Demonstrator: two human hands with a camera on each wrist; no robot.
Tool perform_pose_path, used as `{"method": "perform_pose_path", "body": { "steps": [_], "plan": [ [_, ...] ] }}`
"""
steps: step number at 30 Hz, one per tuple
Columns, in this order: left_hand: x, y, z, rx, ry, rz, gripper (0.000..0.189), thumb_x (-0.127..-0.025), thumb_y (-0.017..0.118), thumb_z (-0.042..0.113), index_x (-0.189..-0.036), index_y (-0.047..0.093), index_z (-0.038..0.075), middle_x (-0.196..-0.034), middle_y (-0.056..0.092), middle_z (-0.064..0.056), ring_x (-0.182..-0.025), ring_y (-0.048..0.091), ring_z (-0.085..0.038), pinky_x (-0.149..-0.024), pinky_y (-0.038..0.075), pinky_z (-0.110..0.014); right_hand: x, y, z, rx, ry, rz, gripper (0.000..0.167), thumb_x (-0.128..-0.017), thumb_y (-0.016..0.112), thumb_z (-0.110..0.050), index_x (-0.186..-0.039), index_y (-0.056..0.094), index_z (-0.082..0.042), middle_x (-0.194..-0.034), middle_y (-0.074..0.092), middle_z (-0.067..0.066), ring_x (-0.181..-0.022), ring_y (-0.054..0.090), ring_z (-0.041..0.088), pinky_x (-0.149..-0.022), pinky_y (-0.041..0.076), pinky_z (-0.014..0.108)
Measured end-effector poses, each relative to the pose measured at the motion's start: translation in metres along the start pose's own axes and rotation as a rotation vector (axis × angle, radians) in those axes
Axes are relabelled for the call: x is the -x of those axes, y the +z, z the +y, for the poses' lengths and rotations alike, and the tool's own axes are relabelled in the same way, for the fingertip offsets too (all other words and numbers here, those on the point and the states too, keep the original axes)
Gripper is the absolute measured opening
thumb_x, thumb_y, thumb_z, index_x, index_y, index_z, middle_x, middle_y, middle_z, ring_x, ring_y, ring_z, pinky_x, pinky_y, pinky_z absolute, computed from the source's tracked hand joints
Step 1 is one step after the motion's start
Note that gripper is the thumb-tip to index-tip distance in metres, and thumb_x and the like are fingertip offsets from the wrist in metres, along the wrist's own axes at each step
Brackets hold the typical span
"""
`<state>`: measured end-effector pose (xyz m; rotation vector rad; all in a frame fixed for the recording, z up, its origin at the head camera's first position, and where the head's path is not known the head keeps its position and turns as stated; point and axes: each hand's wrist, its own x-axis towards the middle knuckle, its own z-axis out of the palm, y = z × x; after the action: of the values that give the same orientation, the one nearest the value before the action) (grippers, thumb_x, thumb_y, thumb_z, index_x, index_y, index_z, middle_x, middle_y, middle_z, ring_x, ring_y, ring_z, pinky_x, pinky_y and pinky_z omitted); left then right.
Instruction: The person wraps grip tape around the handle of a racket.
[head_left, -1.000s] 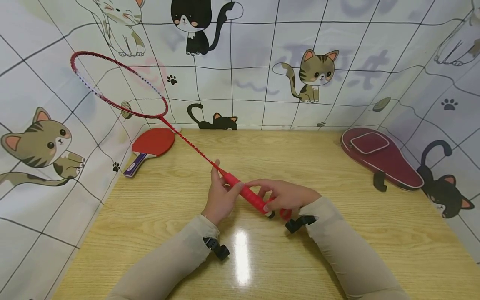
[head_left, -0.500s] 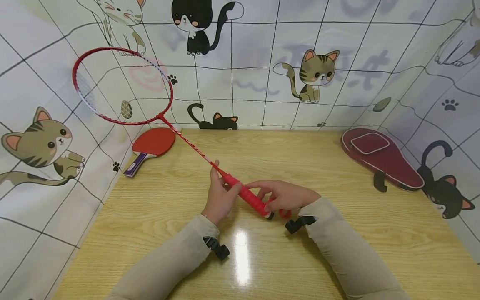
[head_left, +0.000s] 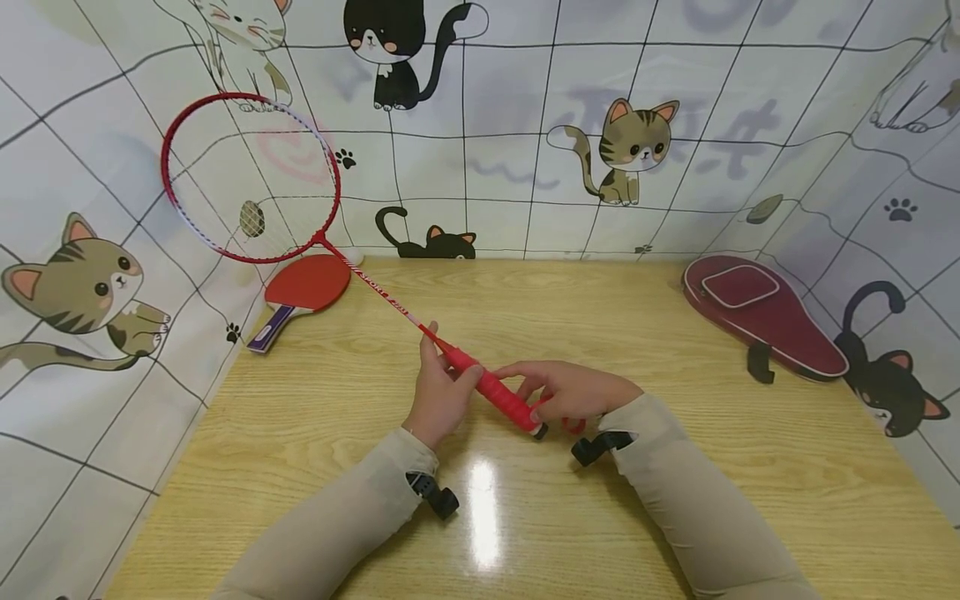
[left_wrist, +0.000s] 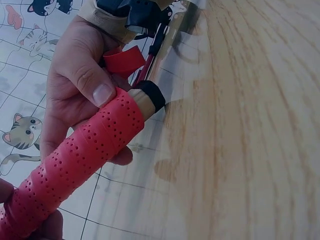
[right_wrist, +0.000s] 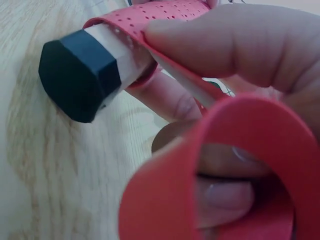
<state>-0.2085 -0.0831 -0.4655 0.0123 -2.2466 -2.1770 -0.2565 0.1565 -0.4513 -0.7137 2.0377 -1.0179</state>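
A red badminton racket (head_left: 381, 293) points up and left in the head view, its handle wound with perforated red grip tape (left_wrist: 92, 132). My left hand (head_left: 442, 400) holds the handle near its upper end between thumb and fingers. Close to the butt, my right hand (head_left: 573, 390) pinches the tape. The tape's loose length curls in a loop under the right fingers in the right wrist view. A pale strip of bare handle shows between the tape edge and the black butt cap (right_wrist: 77, 75). Part of the right fingers is hidden behind the loop.
A red table tennis bat (head_left: 311, 282) lies at the table's back left, with a small white thing partly behind it. The dark red racket case (head_left: 765, 312) lies at the right. Cat-patterned cloth walls stand around the wooden table (head_left: 360, 500).
The racket has turned about its shaft, so its head shows rounder and more face-on, and lettering on the shaft has come into view. Both hands stay nearly in place.
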Motion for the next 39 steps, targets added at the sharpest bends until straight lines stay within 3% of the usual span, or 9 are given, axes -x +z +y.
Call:
{"method": "perform_pose_path", "body": {
  "steps": [7,14,21,26,31,35,39],
  "plan": [
    [0.0,-0.0024,-0.0032,-0.059,-0.016,-0.007,0.097,-0.099,0.071,0.015,-0.168,0.005,0.025,-0.12,0.067,-0.017,-0.087,0.068,-0.026,-0.079,0.056,-0.03,-0.0013,0.0013,0.0006,0.001,0.023,0.024,0.078,-0.089,0.08,-0.012,-0.147,0.047,-0.053,-0.122,0.066,0.003,-0.081,0.071,0.028,-0.055,0.051,0.034],
    [-0.0019,-0.0023,-0.0042,-0.059,-0.03,-0.008,0.095,-0.1,0.068,0.015,-0.169,0.004,0.023,-0.121,0.066,-0.017,-0.09,0.07,-0.026,-0.08,0.055,-0.03,0.0003,-0.0017,-0.0003,-0.017,-0.018,-0.013,0.079,-0.092,0.075,-0.007,-0.152,0.045,-0.048,-0.123,0.068,0.004,-0.088,0.074,0.029,-0.065,0.052,0.037],
    [-0.0016,-0.0026,-0.0037,-0.073,-0.035,-0.01,0.096,-0.099,0.067,0.014,-0.17,0.003,0.021,-0.12,0.067,-0.018,-0.09,0.072,-0.025,-0.079,0.054,-0.032,0.0004,0.0005,-0.0025,-0.02,0.004,-0.002,0.08,-0.092,0.075,-0.005,-0.152,0.045,-0.048,-0.123,0.068,0.005,-0.092,0.074,0.028,-0.073,0.054,0.039],
    [-0.0007,-0.0031,-0.0029,-0.087,-0.037,-0.014,0.1,-0.099,0.072,0.016,-0.17,0.002,0.026,-0.118,0.068,-0.015,-0.089,0.071,-0.026,-0.081,0.057,-0.033,-0.0007,0.0016,-0.003,-0.004,0.01,0.001,0.081,-0.09,0.078,-0.007,-0.15,0.044,-0.05,-0.121,0.065,0.007,-0.088,0.073,0.029,-0.072,0.053,0.039],
    [-0.0021,-0.0032,-0.0037,-0.083,-0.043,-0.013,0.1,-0.099,0.07,0.015,-0.17,0.0,0.027,-0.12,0.067,-0.015,-0.094,0.072,-0.026,-0.085,0.057,-0.035,-0.0005,0.0,-0.0026,-0.009,0.003,-0.009,0.081,-0.091,0.077,-0.006,-0.151,0.043,-0.049,-0.122,0.065,0.007,-0.08,0.07,0.027,-0.062,0.051,0.034],
    [-0.0029,-0.0032,-0.0033,-0.083,-0.044,-0.011,0.099,-0.1,0.068,0.014,-0.17,-0.001,0.023,-0.12,0.067,-0.016,-0.096,0.073,-0.026,-0.081,0.054,-0.033,0.0007,-0.0018,-0.0014,-0.024,0.003,-0.021,0.081,-0.091,0.074,-0.004,-0.154,0.042,-0.045,-0.123,0.067,0.005,-0.076,0.067,0.026,-0.053,0.048,0.03],
    [-0.0021,-0.0031,-0.0027,-0.068,-0.052,-0.007,0.098,-0.098,0.065,0.012,-0.17,0.0,0.022,-0.119,0.067,-0.017,-0.097,0.073,-0.025,-0.077,0.052,-0.032,0.0001,-0.0015,-0.0007,-0.043,0.005,-0.027,0.081,-0.091,0.075,-0.005,-0.154,0.043,-0.045,-0.123,0.069,0.005,-0.078,0.069,0.028,-0.054,0.049,0.03]
  ]
}}
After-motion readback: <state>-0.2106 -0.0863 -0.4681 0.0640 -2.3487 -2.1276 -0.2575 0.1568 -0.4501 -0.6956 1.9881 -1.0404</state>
